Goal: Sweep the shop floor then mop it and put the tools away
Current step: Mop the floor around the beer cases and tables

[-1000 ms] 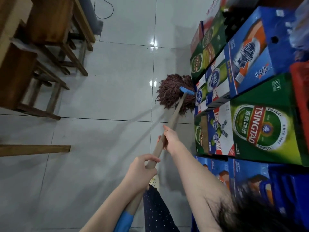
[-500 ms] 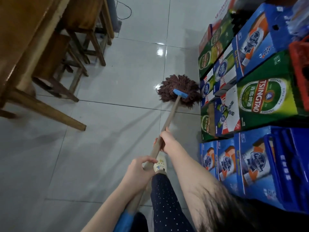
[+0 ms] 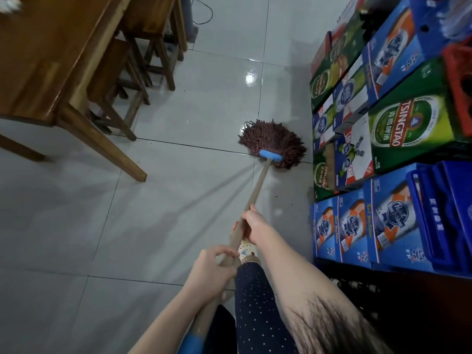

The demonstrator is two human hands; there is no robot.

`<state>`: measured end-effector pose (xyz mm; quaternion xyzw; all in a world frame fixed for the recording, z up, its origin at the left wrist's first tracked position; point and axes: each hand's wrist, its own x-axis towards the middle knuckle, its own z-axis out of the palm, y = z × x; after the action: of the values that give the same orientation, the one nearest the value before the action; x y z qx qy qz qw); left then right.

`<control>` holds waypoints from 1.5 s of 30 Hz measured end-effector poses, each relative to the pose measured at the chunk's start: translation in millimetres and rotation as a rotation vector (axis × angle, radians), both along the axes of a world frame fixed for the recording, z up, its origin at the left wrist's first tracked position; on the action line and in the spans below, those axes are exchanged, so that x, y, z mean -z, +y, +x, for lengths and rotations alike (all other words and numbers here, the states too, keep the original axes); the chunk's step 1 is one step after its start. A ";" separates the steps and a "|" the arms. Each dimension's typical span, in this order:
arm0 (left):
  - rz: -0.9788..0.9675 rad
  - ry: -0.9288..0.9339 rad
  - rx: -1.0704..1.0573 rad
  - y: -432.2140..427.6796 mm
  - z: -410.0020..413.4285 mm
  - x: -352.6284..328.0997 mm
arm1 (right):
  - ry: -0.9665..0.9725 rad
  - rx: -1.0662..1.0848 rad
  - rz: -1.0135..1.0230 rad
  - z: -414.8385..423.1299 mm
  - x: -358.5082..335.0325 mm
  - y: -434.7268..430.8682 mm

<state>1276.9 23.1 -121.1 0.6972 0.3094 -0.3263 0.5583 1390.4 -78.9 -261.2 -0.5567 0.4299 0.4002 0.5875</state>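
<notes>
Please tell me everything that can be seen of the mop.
The mop has a brown-red yarn head in a blue clamp, a long beige handle, maybe wood, and a blue end grip. It leans toward the person, head spread on the glossy floor tiles, close to stacked beer cartons. The right hand grips the handle nearer the head, the left hand nearer the grip.

Glossy tile, shaggy cloth, varnished wood, printed card.
The pale grey tiled floor [image 3: 204,98] is smooth and glossy, mirroring a light. The brown shaggy mop head [image 3: 270,139] is rough corded cloth; its blue plastic bracket [image 3: 270,155] is smooth, and the tan wooden handle [image 3: 258,185] is matt. The brown wooden table [image 3: 51,47] looks varnished. The green and blue beer cartons [image 3: 408,123] are printed card with a slight sheen. The navy dotted trouser leg [image 3: 255,302] is matt cloth.
</notes>
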 end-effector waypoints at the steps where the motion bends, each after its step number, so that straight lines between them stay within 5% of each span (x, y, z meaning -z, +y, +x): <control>1: -0.002 0.000 0.000 0.0 5.8 3.0 | -0.003 -0.005 -0.002 5.8 0.8 -0.8; 12: -0.019 0.001 0.005 -12.0 108.1 31.3 | 0.004 0.020 -0.051 112.3 36.8 -10.9; 31: -0.006 -0.060 0.027 -75.1 538.9 65.1 | -0.118 -0.004 -0.033 543.8 45.3 -79.8; 36: 0.000 -0.046 0.035 -78.6 558.1 69.2 | -0.108 -0.026 -0.055 564.4 47.1 -80.9; 45: -0.062 -0.048 -0.023 -89.2 473.0 55.5 | -0.065 -0.043 -0.078 487.7 31.3 -83.1</control>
<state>1749.9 -66.1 -176.7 0.6835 0.2936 -0.3128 0.5906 1878.2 -162.0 -292.5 -0.6009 0.4137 0.3776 0.5703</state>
